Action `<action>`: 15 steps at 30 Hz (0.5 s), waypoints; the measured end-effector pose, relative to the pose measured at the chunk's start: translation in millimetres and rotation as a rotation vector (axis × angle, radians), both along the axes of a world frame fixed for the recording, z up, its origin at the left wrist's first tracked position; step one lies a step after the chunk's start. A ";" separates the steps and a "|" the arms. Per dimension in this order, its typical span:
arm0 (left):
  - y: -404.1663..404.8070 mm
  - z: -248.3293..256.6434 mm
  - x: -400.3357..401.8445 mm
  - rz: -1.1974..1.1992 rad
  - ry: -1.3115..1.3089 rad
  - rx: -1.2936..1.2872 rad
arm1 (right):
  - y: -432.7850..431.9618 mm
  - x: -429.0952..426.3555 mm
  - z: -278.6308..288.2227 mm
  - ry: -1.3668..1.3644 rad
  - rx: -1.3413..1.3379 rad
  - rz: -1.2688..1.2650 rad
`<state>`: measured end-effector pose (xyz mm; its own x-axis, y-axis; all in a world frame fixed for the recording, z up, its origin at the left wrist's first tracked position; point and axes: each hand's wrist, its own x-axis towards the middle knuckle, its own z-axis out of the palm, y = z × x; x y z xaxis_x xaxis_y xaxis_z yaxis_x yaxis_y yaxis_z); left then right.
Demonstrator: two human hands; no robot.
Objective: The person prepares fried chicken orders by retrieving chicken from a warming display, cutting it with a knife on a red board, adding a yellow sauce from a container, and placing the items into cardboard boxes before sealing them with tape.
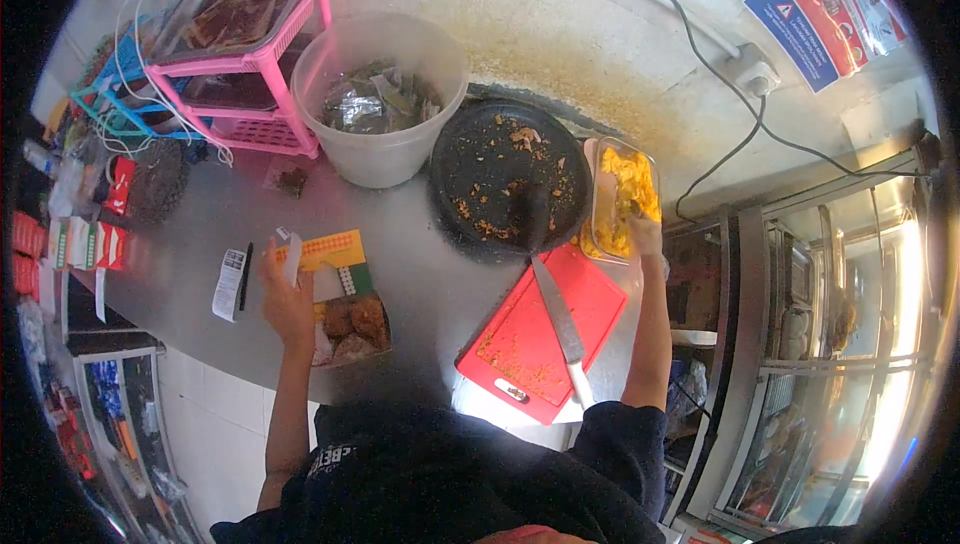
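My left hand (289, 292) holds a small white paper slip (293, 259) over an open cardboard food box (324, 244) with a yellow and green lid. Browned food pieces (352, 322) lie inside the box. On the right, my right hand (645, 232) reaches to a clear rectangular container (596, 232) of yellow food (626, 176); its fingertips are at the food, and what they grip is hard to see. A red cutting board (517, 334) with crumbs lies below, with a white-handled kitchen knife (561, 319) across it. A printed paper slip (228, 285) lies beside a black pen (245, 276).
Behind stand a round black pan (480, 161) with food scraps, a translucent bucket (379, 154) of packets and a pink plastic rack (274, 86) bearing a metal tray (180, 41). A glass display cabinet (817, 371) is at the right. Cables hang along the wall.
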<state>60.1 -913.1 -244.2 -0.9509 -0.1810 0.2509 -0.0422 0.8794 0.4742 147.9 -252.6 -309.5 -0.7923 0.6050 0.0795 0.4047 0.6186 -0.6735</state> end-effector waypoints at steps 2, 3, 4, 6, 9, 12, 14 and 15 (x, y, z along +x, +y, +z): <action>-12.4 -2.1 9.5 0.067 0.015 -0.091 | -53.8 -35.2 30.9 -0.208 0.145 -0.097; -25.6 -4.7 16.6 0.047 0.061 -0.065 | -87.5 -52.6 59.0 -0.409 0.331 -0.214; -29.7 -8.9 17.1 -0.009 0.109 -0.016 | -100.2 -50.6 77.6 -0.407 0.336 -0.222; -32.7 -13.0 15.9 -0.111 0.215 -0.108 | -112.8 -44.1 97.7 -0.625 0.411 -0.261; -39.9 -18.8 16.0 -0.185 0.271 -0.222 | -109.3 -45.0 71.5 -0.679 0.679 -0.162; -37.9 -18.0 11.4 -0.150 0.238 -0.222 | -75.0 -51.3 9.0 -0.693 1.104 -0.006; -37.0 -15.7 11.5 -0.118 0.244 -0.216 | -65.4 -59.5 -15.6 -0.678 1.188 -0.028; -37.5 -14.0 11.0 -0.046 0.190 -0.145 | -65.7 -68.6 -21.9 -0.654 1.161 -0.085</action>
